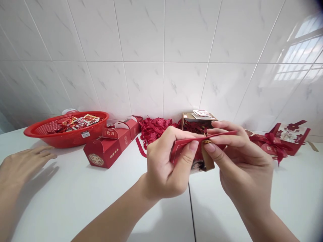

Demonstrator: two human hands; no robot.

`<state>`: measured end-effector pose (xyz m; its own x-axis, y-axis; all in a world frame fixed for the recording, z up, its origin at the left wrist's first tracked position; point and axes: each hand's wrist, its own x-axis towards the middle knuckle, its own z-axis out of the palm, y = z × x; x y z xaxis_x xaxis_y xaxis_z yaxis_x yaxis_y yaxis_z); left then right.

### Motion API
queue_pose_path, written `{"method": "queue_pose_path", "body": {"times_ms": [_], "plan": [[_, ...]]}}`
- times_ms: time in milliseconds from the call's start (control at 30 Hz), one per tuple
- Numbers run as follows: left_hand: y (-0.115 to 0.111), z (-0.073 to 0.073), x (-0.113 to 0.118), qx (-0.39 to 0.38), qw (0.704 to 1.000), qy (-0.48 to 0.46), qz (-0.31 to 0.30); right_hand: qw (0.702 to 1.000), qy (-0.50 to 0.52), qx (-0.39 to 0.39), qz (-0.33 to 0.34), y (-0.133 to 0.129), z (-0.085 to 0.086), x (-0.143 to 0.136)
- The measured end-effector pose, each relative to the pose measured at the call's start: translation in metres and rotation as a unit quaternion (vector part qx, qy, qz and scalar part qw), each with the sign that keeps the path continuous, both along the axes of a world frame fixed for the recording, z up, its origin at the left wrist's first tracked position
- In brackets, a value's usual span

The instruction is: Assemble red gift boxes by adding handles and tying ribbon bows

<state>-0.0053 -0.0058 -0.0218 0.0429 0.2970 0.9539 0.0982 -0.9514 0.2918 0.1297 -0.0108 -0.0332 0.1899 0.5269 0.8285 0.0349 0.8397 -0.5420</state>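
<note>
A red folded piece with white stitch-like edging (178,149) is held up in front of me, above the white table. My left hand (169,164) pinches its left part between thumb and fingers. On its right side my right hand (239,161) grips the red edge, the thumb pressed by a small gold-coloured round piece (207,142). A tan strip (207,158) hangs below that piece, beside a dark and white printed part. The underside is mostly hidden by my fingers.
Another person's hand (25,164) rests at the left, by a red basket (60,139) of small packets. Red boxes (111,151), a pile of red ribbons (155,129) and an open brown box (185,116) line the wall. A bow-tied red box (268,144) stands right.
</note>
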Motion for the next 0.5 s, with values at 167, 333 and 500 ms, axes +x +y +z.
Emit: {"method": "queue_pose_path", "body": {"times_ms": [167, 333, 500], "plan": [[0.002, -0.002, 0.001, -0.014, 0.999, 0.001, -0.047, 0.997, 0.042, -0.003, 0.066, 0.003, 0.002, 0.002], [0.006, -0.002, 0.005, 0.023, 0.999, 0.011, -0.044, 0.99, 0.039, -0.039, 0.127, 0.003, 0.002, 0.005], [0.008, -0.003, 0.004, 0.001, 0.997, 0.055, -0.054, 0.985, 0.047, -0.061, 0.157, 0.005, 0.005, 0.012]]}}
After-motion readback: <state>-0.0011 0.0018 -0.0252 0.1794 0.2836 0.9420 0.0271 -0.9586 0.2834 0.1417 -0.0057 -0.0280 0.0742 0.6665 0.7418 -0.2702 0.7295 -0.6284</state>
